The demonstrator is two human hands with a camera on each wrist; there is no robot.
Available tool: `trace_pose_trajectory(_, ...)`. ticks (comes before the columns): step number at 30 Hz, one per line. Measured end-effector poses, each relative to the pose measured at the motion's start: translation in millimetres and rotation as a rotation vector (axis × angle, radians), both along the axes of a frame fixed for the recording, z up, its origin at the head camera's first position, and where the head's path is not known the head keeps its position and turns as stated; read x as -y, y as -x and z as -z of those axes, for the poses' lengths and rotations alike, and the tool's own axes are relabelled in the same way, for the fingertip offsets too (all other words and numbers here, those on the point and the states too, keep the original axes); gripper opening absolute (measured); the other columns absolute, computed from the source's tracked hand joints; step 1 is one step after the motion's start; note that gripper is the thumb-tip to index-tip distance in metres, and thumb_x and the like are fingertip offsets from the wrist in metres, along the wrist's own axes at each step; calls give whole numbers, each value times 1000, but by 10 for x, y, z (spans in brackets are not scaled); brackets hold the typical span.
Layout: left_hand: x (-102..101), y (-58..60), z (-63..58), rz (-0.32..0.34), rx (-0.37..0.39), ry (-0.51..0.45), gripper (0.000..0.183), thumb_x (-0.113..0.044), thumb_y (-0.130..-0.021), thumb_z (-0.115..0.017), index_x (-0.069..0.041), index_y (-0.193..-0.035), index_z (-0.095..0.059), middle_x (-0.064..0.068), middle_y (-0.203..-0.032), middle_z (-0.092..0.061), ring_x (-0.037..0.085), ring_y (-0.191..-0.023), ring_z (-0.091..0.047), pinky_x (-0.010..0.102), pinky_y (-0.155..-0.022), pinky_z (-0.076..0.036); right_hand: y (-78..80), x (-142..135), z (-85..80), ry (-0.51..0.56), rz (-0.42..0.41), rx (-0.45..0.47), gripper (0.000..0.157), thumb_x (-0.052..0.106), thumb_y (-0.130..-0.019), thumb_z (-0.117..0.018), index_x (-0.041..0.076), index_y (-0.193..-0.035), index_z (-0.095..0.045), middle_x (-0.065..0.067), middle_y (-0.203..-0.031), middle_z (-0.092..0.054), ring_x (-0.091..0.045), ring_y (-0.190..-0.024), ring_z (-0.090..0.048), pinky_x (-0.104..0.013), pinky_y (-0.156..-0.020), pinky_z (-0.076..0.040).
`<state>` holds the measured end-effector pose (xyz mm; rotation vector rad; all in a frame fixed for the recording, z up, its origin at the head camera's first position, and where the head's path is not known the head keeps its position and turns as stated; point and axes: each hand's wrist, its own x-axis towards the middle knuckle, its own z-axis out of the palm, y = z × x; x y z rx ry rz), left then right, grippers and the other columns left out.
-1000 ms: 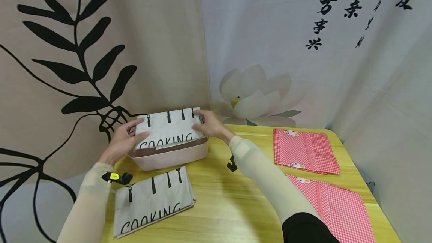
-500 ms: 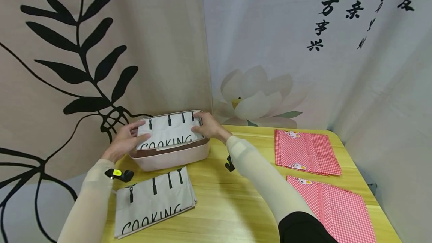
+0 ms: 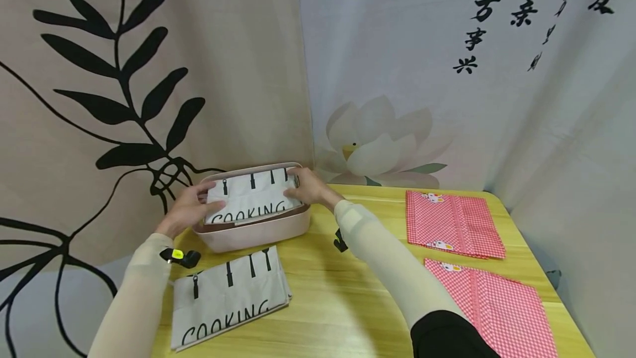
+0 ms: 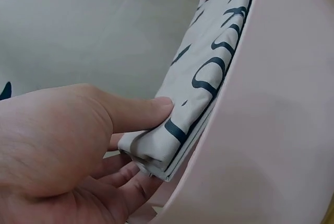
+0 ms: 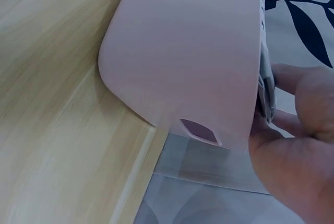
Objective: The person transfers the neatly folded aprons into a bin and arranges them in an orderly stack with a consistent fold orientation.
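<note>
A folded white cloth (image 3: pixel 250 196) printed with "COOKING" and dark utensil shapes lies within the top of a pink plastic bin (image 3: pixel 263 236). My left hand (image 3: pixel 189 208) grips its left end; in the left wrist view the thumb presses on top and the fingers (image 4: pixel 138 190) curl underneath. At the opposite end my right hand (image 3: pixel 314 188) pinches the cloth just above the bin's rim, as the right wrist view also shows. A second folded "COOKING" cloth (image 3: pixel 231 297) lies on the table in front of the bin.
Two folded red-and-white checked cloths (image 3: pixel 454 225) lie along the right side of the yellow wood-grain table (image 3: pixel 348 314). Printed curtains (image 3: pixel 248 70) hang close behind the table and on both sides. The bin's end has an oval handle hole (image 5: pixel 201 131).
Both hands have lowered the cloth a little into the bin, so the bin's far rim now shows behind it. The cloths on the table have stayed put.
</note>
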<state>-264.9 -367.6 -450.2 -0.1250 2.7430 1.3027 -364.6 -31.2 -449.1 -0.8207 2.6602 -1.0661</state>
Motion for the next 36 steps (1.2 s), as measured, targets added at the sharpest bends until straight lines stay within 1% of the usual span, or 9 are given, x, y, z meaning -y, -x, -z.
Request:
trace_pose_trajectory(3,-8,-7,-10,2,-2,55,83,-26,-110,-77,3,-175,-33,32,-161,-58,45,-140,-64,60,-118,-58,-3,-12,-12,-24,-11,-23,75,21,-104,-83,0,-168,-50,-20,-168,-60,-38,-155,-59,-51,-130,-51)
trace_pose_trajectory(8,-31,-34,-76,50,32,119,84,-30,-111,-75,1,-175,-32,36,-164,-53,40,-116,-71,46,-88,-69,-7,-18,-29,-123,-14,-80,76,29,-106,-81,1,-168,-49,-20,-156,-69,-37,-143,-68,-49,-124,-56)
trace_pose_trajectory(11,-60,-54,-134,66,54,128,89,-38,-112,-72,-4,-179,-24,39,-173,-41,52,-131,-68,60,-96,-69,-28,-9,-46,-183,-44,-99,74,34,-110,-76,-1,-168,-48,-21,-153,-70,-37,-138,-70,-49,-123,-56)
trace_pose_trajectory(14,-82,-54,-172,54,45,151,97,-46,-112,-70,-6,-181,-15,37,-181,-29,60,-158,-47,75,-118,-53,-65,3,-69,-210,-91,-98,75,37,-112,-72,-2,-170,-45,-23,-166,-59,-38,-150,-63,-50,-130,-51)
trace_pose_trajectory(16,-89,-44,-183,44,39,156,100,-50,-111,-69,-8,-182,-12,33,-185,-22,61,-166,-32,79,-126,-42,-91,10,-80,-215,-112,-105,76,39,-112,-71,0,-171,-43,-21,-177,-47,-39,-162,-51,-52,-135,-45)
trace_pose_trajectory(19,-89,-32,-178,40,25,167,106,-58,-110,-70,-9,-182,-11,28,-188,-16,60,-169,-26,81,-129,-36,-130,9,-89,-220,-124,-115,78,43,-111,-71,6,-174,-42,-19,-183,-38,-37,-170,-39,-54,-140,-38)
trace_pose_trajectory(24,-77,-50,-133,49,-11,166,110,-67,-107,-68,-13,-183,-11,24,-189,-16,62,-168,-27,85,-125,-37,-155,-11,-68,-227,-129,-156,83,51,-110,-70,12,-176,-38,-17,-186,-32,-38,-176,-25,-59,-144,-27)
trace_pose_trajectory(30,-110,-79,-91,60,-64,220,106,-70,-107,-65,-18,-183,-14,27,-188,-17,62,-168,-25,88,-127,-29,-141,-55,-3,-300,-145,-249,86,64,-110,-60,19,-178,-34,-15,-187,-29,-44,-177,-19,-67,-145,-14)
trace_pose_trajectory(36,-159,-127,-82,99,-145,300,100,-73,-108,-60,-24,-184,-16,25,-189,-15,61,-170,-19,90,-129,-21,-176,-105,10,-317,-150,-285,88,70,-110,-54,25,-181,-29,-15,-190,-20,-46,-179,-8,-70,-145,-7)
